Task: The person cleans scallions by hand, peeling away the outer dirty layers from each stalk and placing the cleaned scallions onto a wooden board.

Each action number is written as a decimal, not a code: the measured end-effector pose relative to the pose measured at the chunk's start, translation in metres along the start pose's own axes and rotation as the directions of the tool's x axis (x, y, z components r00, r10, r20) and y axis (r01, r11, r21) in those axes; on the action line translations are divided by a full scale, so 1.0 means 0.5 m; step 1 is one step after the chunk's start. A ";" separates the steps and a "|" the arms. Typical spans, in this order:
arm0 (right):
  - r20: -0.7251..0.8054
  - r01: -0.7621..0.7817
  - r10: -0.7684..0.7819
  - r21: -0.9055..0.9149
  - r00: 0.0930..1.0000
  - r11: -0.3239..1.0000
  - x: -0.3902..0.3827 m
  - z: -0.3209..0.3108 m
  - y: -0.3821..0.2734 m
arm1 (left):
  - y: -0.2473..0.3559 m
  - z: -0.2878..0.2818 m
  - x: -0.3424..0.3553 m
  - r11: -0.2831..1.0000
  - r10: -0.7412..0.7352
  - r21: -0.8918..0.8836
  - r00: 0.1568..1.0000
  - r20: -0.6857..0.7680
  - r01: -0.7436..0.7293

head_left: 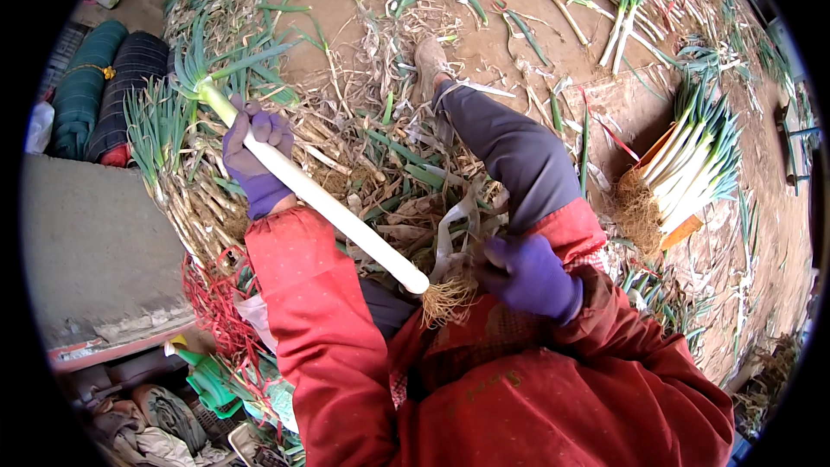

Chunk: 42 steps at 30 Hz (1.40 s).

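My left hand [254,145], in a purple glove, is closed round a long green onion [327,213], with white stalk, green top at upper left and stringy roots [445,298] at lower right, over my lap. My right hand [527,275], also purple-gloved, is closed just right of the roots; what its fingers hold, if anything, is hidden. A loose pale peel [451,233] hangs beside it, above the roots. Dry peelings [402,223] lie heaped beneath.
Untrimmed onions [173,199] and red strings [212,294] lie left. A tidy onion bundle [683,173] lies right on the debris-strewn floor. Rolled quilts [91,95], a grey ledge [95,242] and a green plastic item [207,385] stand left. My leg [510,143] stretches forward.
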State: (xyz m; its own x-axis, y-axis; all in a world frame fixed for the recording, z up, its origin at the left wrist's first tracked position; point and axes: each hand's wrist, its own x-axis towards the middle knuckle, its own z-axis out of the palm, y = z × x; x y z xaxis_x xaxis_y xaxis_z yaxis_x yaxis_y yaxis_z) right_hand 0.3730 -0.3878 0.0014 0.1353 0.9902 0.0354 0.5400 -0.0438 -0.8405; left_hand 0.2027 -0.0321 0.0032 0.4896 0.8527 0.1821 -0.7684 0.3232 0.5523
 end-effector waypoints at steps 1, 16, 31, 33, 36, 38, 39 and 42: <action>-0.050 -0.021 0.029 0.162 0.998 0.987 0.020 -0.010 -0.024 | -0.009 0.015 0.002 0.998 -0.050 0.040 0.999 0.017 0.049; -0.229 -0.045 0.549 0.897 0.803 0.441 -0.174 -0.145 0.089 | -0.444 0.580 -0.096 0.751 -0.202 0.658 0.927 0.316 -0.061; -0.626 0.060 0.780 0.777 -0.030 0.626 -0.446 -0.310 0.757 | -0.432 0.338 -0.137 0.386 -0.465 0.903 0.885 0.015 0.188; -0.414 0.046 0.909 0.908 -0.035 0.416 -0.433 -0.319 0.715 | -0.395 0.308 -0.158 0.339 -0.420 0.913 0.905 -0.070 0.228; -0.392 -0.125 0.911 0.918 -0.129 0.377 -0.422 -0.317 0.573 | -0.359 0.255 -0.173 0.277 -0.417 0.923 0.899 -0.134 0.267; -0.380 -0.186 0.921 0.914 -0.086 0.360 -0.425 -0.250 0.497 | -0.341 0.220 -0.179 0.273 -0.412 0.923 0.900 -0.142 0.270; -0.242 -0.357 0.970 0.908 -0.022 0.219 -0.433 -0.219 0.460 | -0.334 0.208 -0.179 0.272 -0.411 0.923 0.900 -0.144 0.272; -0.181 -0.818 0.971 0.527 0.158 0.231 -0.449 -0.104 0.421 | -0.313 0.186 -0.178 0.284 -0.461 0.898 0.869 -0.179 0.335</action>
State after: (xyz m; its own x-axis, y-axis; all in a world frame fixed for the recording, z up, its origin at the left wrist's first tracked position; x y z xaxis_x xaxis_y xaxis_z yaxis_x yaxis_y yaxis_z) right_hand 0.4996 -0.6263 -0.1556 0.6956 0.0903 -0.7127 -0.4233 -0.7500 -0.5082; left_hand 0.3177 -0.1966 -0.0239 0.7065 0.6651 -0.2419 0.3161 0.0092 0.9487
